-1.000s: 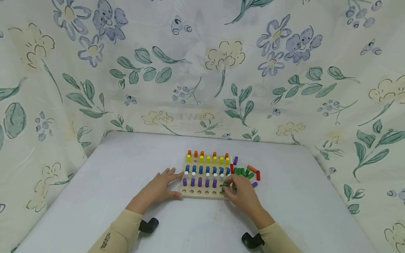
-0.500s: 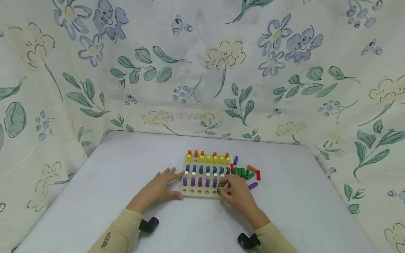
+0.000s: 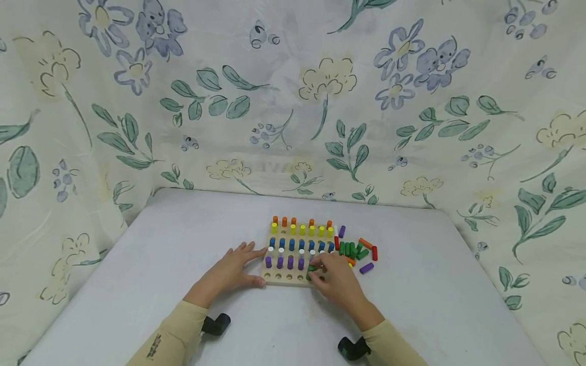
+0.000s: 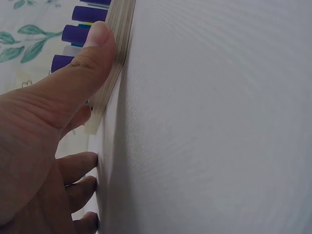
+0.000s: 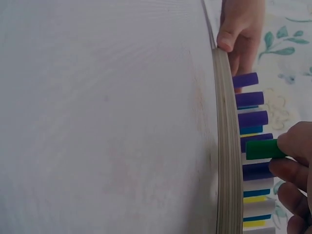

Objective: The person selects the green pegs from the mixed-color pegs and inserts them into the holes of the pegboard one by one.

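Observation:
A wooden pegboard [image 3: 285,282] lies on the table, with rows of orange, yellow, blue, white and purple pegs [image 3: 290,263] standing in it. Its front row shows bare holes at the left. My left hand [image 3: 230,272] rests at the board's left side; in the left wrist view the thumb [image 4: 99,36] touches the board's edge, the other fingers loosely extended. Between thumb and fingertips, my right hand [image 3: 342,282] pinches a green peg [image 5: 263,149] over the front row. In the right wrist view the peg's lower end looks clear of the board, before the purple pegs.
Right of the board lies a loose pile of green pegs [image 3: 351,250], with red pegs [image 3: 374,253], an orange peg [image 3: 365,243] and purple pegs [image 3: 366,268] around it. A floral curtain [image 3: 293,101] hangs behind the white table [image 3: 206,218].
My right hand has moved left along the front row with the green peg. Loose orange and yellow pegs now show beside it. The left hand stays at the board's side.

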